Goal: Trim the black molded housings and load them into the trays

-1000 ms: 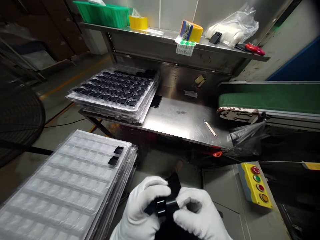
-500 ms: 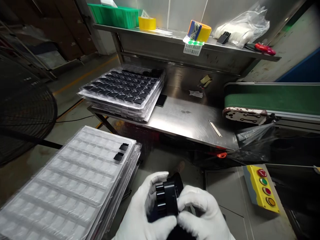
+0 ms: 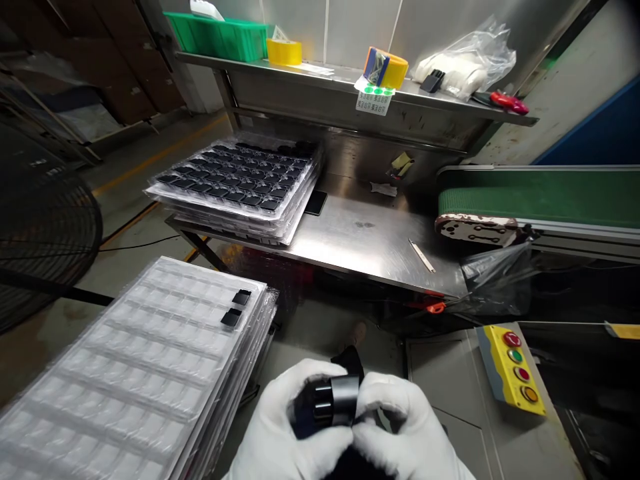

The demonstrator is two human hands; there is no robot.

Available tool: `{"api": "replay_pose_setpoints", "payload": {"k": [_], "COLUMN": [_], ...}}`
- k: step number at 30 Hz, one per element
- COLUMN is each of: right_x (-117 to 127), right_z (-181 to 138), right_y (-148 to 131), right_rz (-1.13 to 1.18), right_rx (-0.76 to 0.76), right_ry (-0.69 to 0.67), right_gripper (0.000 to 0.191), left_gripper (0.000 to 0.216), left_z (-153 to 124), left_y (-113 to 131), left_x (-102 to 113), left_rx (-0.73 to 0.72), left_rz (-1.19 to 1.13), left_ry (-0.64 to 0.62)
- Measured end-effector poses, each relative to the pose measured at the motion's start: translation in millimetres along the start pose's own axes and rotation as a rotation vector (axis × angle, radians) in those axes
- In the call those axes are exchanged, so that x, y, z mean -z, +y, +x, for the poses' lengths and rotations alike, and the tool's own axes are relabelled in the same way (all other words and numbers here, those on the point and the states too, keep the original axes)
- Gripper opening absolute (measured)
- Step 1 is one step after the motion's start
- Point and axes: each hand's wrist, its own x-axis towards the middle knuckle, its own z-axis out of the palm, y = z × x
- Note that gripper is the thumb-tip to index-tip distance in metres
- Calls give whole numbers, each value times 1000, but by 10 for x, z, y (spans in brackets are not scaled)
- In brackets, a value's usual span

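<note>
The black pronged part [image 3: 345, 401] sits between the two gloved hands, its prongs pointing toward the left fingers. It has just rolled in the grip: half a second ago the prongs and their base showed more fully, and now a smooth side catches the light, with fewer prongs in view. My reading is that the work is at a turning-over stage, with the part still in hand rather than set down.

The left hand [image 3: 295, 427] curls around it, thumb below and fingers above, holding it. The right hand [image 3: 403, 427] has thumb and forefinger drawn together, apparently pinching the part's right edge; the contact itself is hidden.

Left of the fingers and apart from them lies the clear tray [image 3: 145, 363], with two black pieces [image 3: 242, 297] at its far right corner, unchanged. Farther beyond the fingers, the filled tray [image 3: 200, 202] tops a stack on the steel table [image 3: 360, 247]. Right of the fingers stands the yellow control box [image 3: 510, 370].
</note>
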Motion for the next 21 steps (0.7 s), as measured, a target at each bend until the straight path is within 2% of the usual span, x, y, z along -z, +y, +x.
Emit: {"api": "replay_pose_setpoints", "payload": {"k": [4,8,13,15,17,21], "right_x": [-21,-35,-92,-112,-118,-107], "right_z": [-28,-58,-92,-105,-117,-128], "right_y": [-63,-113,-9,45,77,97], "right_rz": [104,360,628,653,617,395], "right_rx": [-150,-225,-423,-468,-450,-348], "right_ry": [44,4,20,43,52,107], "right_gripper": [7,23,45,45,43,40], "left_gripper": [30,25,25,33,50,85], "left_z": [37,54,92,128,146,86], "left_y": [-9,-12,-141,-218,-265,-195], "left_x": [19,21,85,150,193,147], "left_rx": [-65,-172,-423,-492,-419,-25], "left_rz": [71,240,403,460,460,264], "left_ry": [-32,-59,54,22,-26,-46]}}
